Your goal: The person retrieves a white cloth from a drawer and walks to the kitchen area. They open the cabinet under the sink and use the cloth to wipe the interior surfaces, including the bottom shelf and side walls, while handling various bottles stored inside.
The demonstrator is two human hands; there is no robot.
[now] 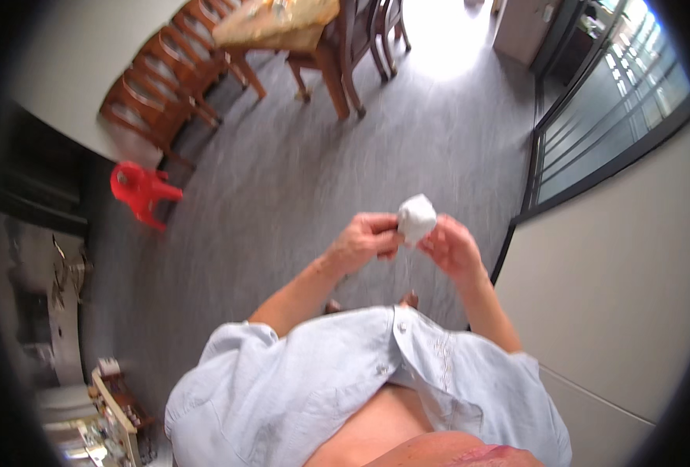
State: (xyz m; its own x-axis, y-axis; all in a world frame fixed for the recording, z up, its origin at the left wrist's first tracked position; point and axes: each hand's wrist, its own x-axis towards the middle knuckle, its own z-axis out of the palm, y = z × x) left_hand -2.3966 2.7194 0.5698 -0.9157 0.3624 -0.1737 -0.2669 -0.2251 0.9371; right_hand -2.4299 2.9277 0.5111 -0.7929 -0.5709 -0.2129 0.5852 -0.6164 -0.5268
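A small crumpled white wad [417,217], perhaps tissue or cloth, is held up in front of my body above the floor. My left hand [363,238] pinches its left side between thumb and fingers. On the other side, my right hand [455,245] has its bent fingertips against the wad's lower right edge. Blur hides the wad's exact material and how firmly the right fingers grip it.
Grey flooring [298,169] spreads around me. To the left stands a red plastic stool [140,190]. Wooden chairs [158,99] line the wall near a cloth-covered table [281,26]. At right are a pale panel [602,280] and a dark-framed glass door [608,117].
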